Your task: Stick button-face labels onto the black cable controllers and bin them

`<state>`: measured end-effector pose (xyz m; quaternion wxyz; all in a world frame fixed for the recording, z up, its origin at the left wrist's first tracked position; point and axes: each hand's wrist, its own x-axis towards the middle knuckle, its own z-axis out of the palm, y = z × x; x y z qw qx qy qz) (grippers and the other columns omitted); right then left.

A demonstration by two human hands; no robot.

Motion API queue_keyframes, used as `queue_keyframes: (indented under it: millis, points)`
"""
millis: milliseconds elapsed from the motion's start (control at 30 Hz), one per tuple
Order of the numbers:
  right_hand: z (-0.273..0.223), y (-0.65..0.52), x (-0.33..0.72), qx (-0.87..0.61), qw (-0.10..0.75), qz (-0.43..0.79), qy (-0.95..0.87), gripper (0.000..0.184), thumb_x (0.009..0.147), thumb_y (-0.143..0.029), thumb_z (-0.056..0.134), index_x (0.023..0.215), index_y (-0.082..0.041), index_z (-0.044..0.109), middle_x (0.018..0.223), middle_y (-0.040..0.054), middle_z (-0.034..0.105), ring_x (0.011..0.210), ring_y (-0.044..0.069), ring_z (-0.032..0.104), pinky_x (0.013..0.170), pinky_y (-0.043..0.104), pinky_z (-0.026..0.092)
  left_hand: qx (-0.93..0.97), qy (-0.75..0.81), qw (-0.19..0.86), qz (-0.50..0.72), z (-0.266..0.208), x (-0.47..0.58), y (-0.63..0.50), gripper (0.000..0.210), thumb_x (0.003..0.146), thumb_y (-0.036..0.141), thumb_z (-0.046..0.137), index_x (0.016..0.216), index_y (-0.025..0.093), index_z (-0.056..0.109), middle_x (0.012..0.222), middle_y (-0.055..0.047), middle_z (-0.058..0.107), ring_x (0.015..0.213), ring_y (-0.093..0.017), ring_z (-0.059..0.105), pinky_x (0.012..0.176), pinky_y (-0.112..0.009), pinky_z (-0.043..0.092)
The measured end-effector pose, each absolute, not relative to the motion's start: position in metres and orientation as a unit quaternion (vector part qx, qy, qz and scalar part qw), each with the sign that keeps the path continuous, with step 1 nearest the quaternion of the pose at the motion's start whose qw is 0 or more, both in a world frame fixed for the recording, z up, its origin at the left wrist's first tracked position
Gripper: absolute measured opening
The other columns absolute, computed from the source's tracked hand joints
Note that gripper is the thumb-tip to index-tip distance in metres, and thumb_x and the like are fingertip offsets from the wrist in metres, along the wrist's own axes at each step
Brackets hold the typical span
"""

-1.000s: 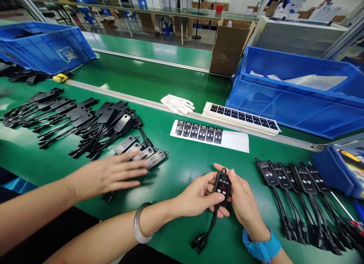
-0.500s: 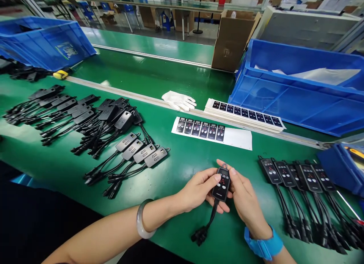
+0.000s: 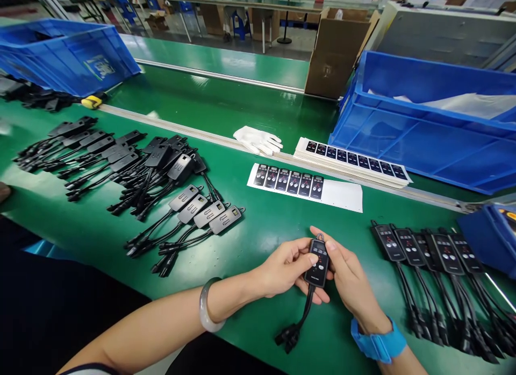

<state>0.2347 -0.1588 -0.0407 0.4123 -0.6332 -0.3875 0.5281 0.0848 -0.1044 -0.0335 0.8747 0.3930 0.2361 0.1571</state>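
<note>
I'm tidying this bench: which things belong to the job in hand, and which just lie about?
Likely in the job:
black controller, held in left hand and right hand
labelled controllers, right
plain controllers, left
label sheet
stacked sheets

Probably just lying about:
white glove
yellow object
cardboard box

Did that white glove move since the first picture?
No, it went neither way. The white glove lies at the same spot along the pale rail; the whole view just shifted a little.
</note>
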Motion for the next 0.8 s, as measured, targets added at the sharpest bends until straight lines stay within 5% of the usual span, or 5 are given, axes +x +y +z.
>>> queue_keyframes:
  millis: [133,333,600,800]
  points:
    - [-0.0401,-0.1602,0.2362,-0.628,0.409,0.504,-0.429,0.054,0.092,-0.053,0.038,0.134,-0.02,0.049,0.099,0.0047,0.068,0.08,0.017,0.059,0.067,0.025,0.049,0.4,0.232,0.872,0.159,-0.0325,0.0833,-0.1043,0.051,0.085,0.043,0.056,0.126,0.015,0.046,0.102,-0.017,0.064,0.065,-0.021,0.07,0.055,-0.028,0.057]
    - [-0.0398,-0.1617,0.2361,-0.605,0.396,0.509,-0.467,0.055,0.094,-0.05,0.036,0.14,-0.02,0.04,0.094,0.0034,0.068,0.072,0.015,0.058,0.06,0.023,0.05,0.41,0.23,0.867,0.166,-0.0322,0.0808,-0.105,0.05,0.087,0.042,0.055,0.129,0.017,0.044,0.103,-0.015,0.063,0.068,-0.021,0.07,0.056,-0.026,0.057]
    - [-0.0406,-0.1656,0.2391,-0.591,0.382,0.507,-0.498,0.052,0.095,-0.047,0.035,0.142,-0.024,0.035,0.121,0.0035,0.062,0.099,0.018,0.06,0.085,0.029,0.05,0.414,0.234,0.864,0.166,-0.0344,0.0794,-0.1076,0.048,0.088,0.039,0.054,0.128,0.015,0.042,0.091,-0.012,0.065,0.067,-0.021,0.07,0.056,-0.027,0.057]
    - [-0.0447,-0.1648,0.2412,-0.575,0.379,0.516,-0.509,0.053,0.095,-0.046,0.037,0.143,-0.027,0.032,0.141,0.0038,0.046,0.126,0.023,0.044,0.105,0.042,0.035,0.412,0.234,0.864,0.168,-0.0334,0.0785,-0.1065,0.048,0.088,0.038,0.054,0.128,0.016,0.043,0.101,-0.014,0.063,0.066,-0.019,0.07,0.057,-0.027,0.058]
